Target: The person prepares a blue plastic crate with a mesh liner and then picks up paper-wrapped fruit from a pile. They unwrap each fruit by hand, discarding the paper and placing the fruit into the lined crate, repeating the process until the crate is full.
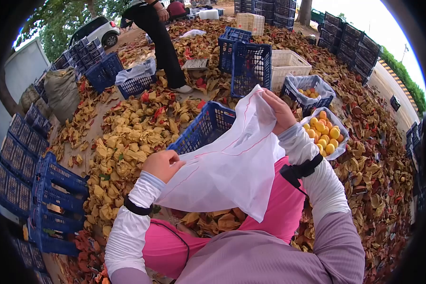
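A white mesh bag (pixel 222 170) with red stitching is stretched between my two hands above my lap. My left hand (pixel 162 164) pinches its edge on the left side. Higher up on the right, my right hand (pixel 278 111) grips the bag's upper corner. Behind the bag stands a blue crate (pixel 201 128), its near side partly covered by the mesh. To the right of my right forearm, a lined crate (pixel 341 146) holds several yellow and orange fruits.
Paper-wrapped fruits (pixel 123 156) and brown wrappers (pixel 369 189) cover the ground. Blue crates (pixel 57 203) stand at left; another lined crate (pixel 327 98) and a cream crate (pixel 288 60) stand ahead. A person in black trousers (pixel 163 47) stands beyond, near a white car (pixel 92 31).
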The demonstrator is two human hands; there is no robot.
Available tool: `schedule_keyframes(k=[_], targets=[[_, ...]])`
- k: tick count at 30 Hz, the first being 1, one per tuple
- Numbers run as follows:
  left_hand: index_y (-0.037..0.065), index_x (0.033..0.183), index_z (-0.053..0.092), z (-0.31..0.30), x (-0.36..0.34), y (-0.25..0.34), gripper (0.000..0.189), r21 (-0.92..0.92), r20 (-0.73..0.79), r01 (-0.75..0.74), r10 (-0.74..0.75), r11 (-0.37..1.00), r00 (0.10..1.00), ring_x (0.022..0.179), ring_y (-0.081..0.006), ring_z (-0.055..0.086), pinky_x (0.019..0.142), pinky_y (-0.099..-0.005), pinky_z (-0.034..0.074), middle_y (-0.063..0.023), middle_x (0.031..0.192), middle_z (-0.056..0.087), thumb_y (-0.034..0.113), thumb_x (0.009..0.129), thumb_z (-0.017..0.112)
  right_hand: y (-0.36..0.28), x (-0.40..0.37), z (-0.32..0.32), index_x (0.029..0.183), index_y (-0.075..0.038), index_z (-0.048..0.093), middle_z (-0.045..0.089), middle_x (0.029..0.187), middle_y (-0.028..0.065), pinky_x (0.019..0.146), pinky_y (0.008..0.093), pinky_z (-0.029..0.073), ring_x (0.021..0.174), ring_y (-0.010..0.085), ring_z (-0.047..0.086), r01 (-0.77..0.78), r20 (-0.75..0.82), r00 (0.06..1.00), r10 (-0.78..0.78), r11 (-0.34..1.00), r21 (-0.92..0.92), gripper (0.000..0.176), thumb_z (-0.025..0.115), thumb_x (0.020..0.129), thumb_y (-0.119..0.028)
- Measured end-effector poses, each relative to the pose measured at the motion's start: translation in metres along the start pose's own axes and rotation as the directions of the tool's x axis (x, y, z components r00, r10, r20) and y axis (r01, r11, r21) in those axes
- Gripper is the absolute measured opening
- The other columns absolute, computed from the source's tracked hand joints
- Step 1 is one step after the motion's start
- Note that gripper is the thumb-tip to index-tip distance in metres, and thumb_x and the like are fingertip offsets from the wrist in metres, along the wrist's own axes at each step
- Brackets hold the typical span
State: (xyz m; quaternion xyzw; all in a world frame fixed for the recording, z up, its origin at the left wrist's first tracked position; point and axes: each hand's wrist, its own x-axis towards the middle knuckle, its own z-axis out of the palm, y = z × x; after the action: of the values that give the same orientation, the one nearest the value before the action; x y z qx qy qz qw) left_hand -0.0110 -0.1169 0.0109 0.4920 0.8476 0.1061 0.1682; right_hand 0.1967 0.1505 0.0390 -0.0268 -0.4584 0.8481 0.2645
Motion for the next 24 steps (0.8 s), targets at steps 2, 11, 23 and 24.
schedule_keyframes(k=[2,11,23,24], targets=[[0.006,0.117,0.048,0.008,-0.004,0.036,0.069,-0.01,-0.502,-0.321,0.274,0.947,0.821,0.106,-0.0331,0.05,0.094,-0.0393,0.037,-0.0175,0.111,0.054,0.034,0.061,0.075,0.028,-0.01,0.045,0.103,-0.006,0.054,0.059,0.087,-0.0007,0.066,0.0196,0.045,0.076,0.0061,0.056,-0.194,0.128,0.97,0.206,0.976,-0.103,0.02,0.05,0.09,-0.021],[0.004,0.085,0.057,0.083,0.038,0.013,0.019,-0.21,-0.146,-0.24,0.212,0.948,0.966,0.088,-0.0334,0.057,0.074,-0.0395,0.046,-0.0141,0.089,0.062,0.021,0.078,0.053,0.012,-0.036,0.086,0.105,-0.002,0.05,0.054,0.093,-0.0015,0.077,0.0216,0.041,0.088,0.0057,0.049,-0.116,0.571,0.699,0.43,0.856,-0.503,0.032,0.065,0.08,-0.017],[0.007,0.085,0.054,0.026,0.018,-0.025,0.016,-0.008,-0.653,-0.184,0.134,0.983,0.745,0.074,-0.0352,0.058,0.062,-0.0446,0.046,-0.0156,0.078,0.059,0.021,0.083,0.048,0.015,0.049,-0.112,0.075,-0.01,0.058,0.059,0.073,0.0107,0.063,0.0408,0.047,0.074,0.0324,0.059,0.196,0.236,0.972,-0.011,-0.518,-0.832,0.008,0.057,0.068,-0.012],[0.008,0.089,0.056,0.017,0.013,-0.021,0.02,-0.016,-0.582,-0.151,0.114,0.988,0.805,0.075,-0.0322,0.059,0.063,-0.0416,0.047,-0.0129,0.08,0.06,0.026,0.083,0.052,0.006,0.053,-0.098,0.076,-0.011,0.058,0.059,0.073,0.0114,0.062,0.0411,0.046,0.074,0.0326,0.059,0.171,0.215,0.976,-0.018,-0.545,-0.821,0.007,0.055,0.07,-0.012]])
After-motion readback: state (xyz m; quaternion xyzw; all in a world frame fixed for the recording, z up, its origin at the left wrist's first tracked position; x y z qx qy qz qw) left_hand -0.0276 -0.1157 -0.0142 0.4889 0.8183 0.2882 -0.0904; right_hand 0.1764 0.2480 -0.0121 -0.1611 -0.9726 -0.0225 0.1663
